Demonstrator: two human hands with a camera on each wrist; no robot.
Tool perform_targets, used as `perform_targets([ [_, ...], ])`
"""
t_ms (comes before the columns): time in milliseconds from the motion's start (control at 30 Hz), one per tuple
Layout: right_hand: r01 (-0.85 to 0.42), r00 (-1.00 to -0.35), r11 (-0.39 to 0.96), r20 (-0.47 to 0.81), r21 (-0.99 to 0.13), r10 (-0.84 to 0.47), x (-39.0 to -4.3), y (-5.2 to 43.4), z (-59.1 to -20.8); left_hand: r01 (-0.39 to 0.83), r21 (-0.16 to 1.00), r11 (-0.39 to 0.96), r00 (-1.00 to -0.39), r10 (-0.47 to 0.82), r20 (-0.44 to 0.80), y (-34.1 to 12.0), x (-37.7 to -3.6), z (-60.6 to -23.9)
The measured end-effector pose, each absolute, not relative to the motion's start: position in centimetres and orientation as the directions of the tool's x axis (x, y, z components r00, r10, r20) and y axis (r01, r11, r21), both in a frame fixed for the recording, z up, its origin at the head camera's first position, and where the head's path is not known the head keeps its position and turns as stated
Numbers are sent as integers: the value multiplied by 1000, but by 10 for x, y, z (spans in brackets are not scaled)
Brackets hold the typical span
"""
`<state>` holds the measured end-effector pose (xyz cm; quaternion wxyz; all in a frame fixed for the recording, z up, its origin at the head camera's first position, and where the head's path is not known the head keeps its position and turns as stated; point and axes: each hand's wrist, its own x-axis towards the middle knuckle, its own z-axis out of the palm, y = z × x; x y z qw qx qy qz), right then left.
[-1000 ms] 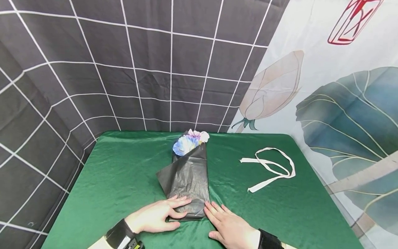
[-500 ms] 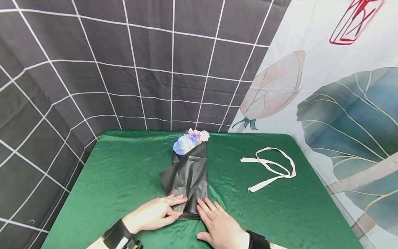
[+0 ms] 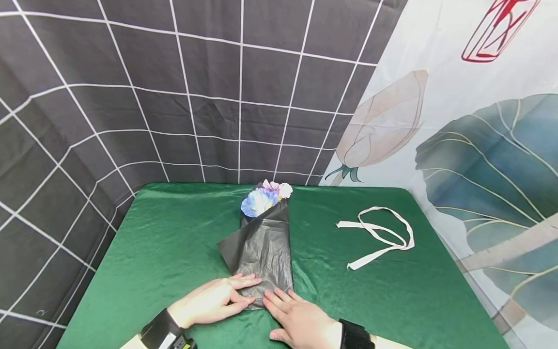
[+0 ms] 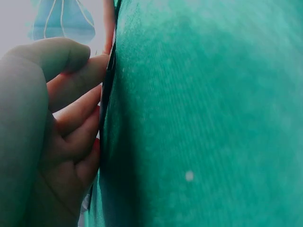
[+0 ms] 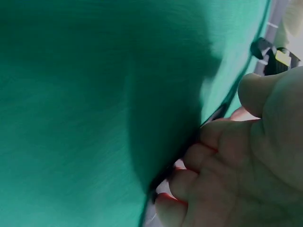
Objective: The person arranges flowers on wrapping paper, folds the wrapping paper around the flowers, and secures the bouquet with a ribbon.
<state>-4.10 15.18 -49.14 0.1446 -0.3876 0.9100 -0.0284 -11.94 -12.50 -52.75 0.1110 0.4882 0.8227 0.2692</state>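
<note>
Wrist cams are basically useless here, just blurry green cloth (image 4: 208, 113) and fingertips, and the stems are hidden inside the black wrap (image 3: 261, 252). Left hand (image 3: 213, 303) and right hand (image 3: 298, 320) both lie flat with straight fingers, pressing the wrap's near end at 6 o'clock, gripping nothing. Flowers (image 3: 263, 198) poke out at 12, ribbon (image 3: 379, 237) sits at 3.

Wrapped bouquet (image 3: 261, 242) lies mid-table (image 3: 174, 242), ribbon (image 3: 379, 235) to its right.
</note>
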Motion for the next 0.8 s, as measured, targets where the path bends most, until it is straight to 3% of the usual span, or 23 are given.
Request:
perform_targets([
  [267,-660,-686,730,-254,-177,-682,-33,191,-491,749,538,386,-500,862,77,-127,-119,-524],
  [600,-670,-685,717,-214,-190,-697,-31,202,-490,704,585,403,-529,847,53,-122,-117,-525],
  [800,-599,-706,740,-234,-306,-668,-35,200,-483,670,640,376,-557,825,99,-124,-115,-527],
])
